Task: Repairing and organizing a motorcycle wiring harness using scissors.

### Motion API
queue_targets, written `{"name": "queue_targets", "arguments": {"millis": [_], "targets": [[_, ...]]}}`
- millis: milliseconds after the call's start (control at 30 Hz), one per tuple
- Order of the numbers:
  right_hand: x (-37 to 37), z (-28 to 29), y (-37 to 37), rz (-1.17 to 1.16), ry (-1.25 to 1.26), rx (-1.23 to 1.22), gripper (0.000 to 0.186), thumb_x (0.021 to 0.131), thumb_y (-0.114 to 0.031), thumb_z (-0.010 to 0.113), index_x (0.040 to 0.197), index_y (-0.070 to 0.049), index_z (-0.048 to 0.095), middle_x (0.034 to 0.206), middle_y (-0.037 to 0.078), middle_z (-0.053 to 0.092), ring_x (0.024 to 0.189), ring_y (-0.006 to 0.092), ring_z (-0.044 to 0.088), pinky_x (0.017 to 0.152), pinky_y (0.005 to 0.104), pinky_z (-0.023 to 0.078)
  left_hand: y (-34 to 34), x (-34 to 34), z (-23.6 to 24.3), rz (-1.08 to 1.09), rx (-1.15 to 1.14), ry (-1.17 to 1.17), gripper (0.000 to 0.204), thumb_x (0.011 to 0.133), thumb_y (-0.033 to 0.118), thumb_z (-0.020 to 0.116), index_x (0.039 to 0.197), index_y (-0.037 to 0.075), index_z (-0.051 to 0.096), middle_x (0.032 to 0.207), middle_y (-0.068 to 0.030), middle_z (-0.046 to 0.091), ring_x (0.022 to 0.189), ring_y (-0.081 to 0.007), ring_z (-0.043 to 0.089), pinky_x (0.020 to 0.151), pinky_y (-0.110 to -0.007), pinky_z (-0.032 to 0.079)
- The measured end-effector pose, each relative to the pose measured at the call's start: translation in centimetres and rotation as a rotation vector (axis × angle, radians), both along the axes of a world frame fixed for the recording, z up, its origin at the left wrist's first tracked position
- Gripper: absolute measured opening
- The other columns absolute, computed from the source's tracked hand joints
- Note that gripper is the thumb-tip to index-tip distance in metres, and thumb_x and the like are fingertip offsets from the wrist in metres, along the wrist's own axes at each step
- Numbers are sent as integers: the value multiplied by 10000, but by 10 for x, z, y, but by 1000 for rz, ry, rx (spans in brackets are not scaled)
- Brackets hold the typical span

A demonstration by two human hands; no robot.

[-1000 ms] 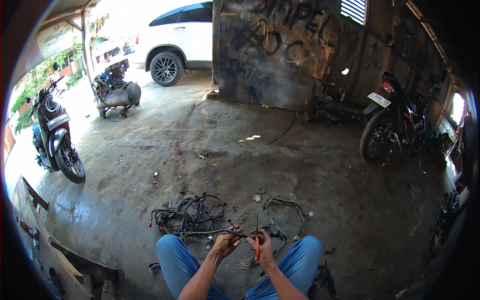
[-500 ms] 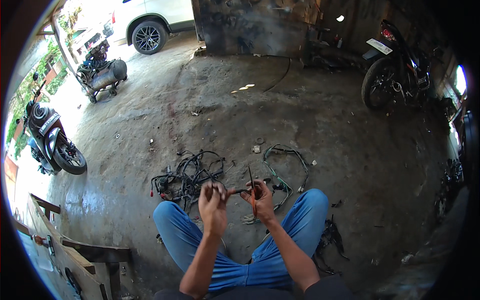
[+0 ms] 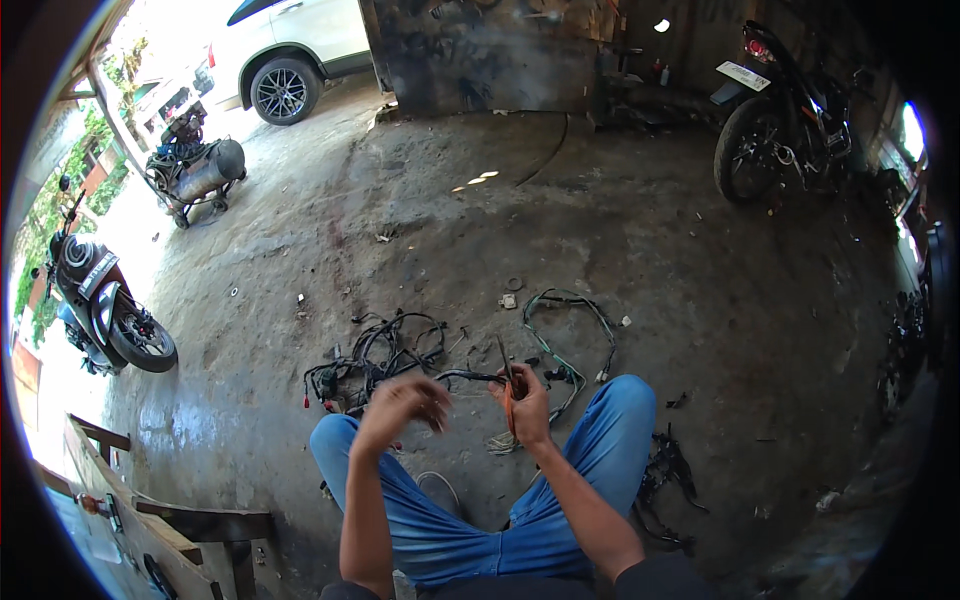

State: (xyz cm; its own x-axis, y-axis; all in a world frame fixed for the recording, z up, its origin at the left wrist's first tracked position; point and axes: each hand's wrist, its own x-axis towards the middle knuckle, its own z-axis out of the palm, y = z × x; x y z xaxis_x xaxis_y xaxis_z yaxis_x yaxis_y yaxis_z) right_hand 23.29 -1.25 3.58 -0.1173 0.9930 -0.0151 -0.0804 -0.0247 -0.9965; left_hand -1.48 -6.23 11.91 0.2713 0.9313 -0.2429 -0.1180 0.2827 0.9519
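Note:
My right hand (image 3: 528, 408) grips a pair of orange-handled scissors (image 3: 509, 408), blades pointing up and away from me. A black wrapped wire bundle (image 3: 466, 375) runs leftward from the same hand, pinched at the fingers. My left hand (image 3: 405, 405) hovers just below that bundle with its fingers stretched toward the right; motion smears the fingertips, and I see nothing held there. Behind it, a tangled black wiring harness (image 3: 372, 350) with several connectors lies on the floor. A looped green-and-black wire harness (image 3: 607, 325) curves on the floor beyond my right hand.
Black parts (image 3: 672, 470) lie beside my right knee. A white connector (image 3: 508, 301) sits past the wires. At lower left stands a wooden bench (image 3: 205, 522). Farther off are a scooter (image 3: 100, 290), a compressor (image 3: 205, 172), a white car (image 3: 300, 45) and a motorcycle (image 3: 790, 130).
My left hand has moved left and down from the wire bundle, its fingers loosening. My right hand has stayed nearly in place with the scissors. The view has shifted slightly.

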Motion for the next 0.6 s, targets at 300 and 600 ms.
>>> {"name": "queue_targets", "arguments": {"millis": [300, 600], "targets": [[-12, -2, -2, 64, -14, 3, 259, 907, -140, 796, 1071, -41, 621, 885, -13, 665, 799, 38, 576, 690, 218, 452, 11, 93, -121, 468, 306, 49, 782, 1021, 233, 627, 1629, 105, 151, 1673, -167, 173, 1392, -308, 464, 1015, -409, 515], [-10, 0, -4, -46, -42, 41, 252, 904, -143, 799, 1028, -18, 619, 845, -2, 656, 756, 48, 571, 672, 225, 460, 15, 112, -142, 736, 410, 21, 225, 1034, 143, 582, 1218, 14, 587, 1256, -82, 535, 1002, -180, 627, 898, -345, 534]]}}
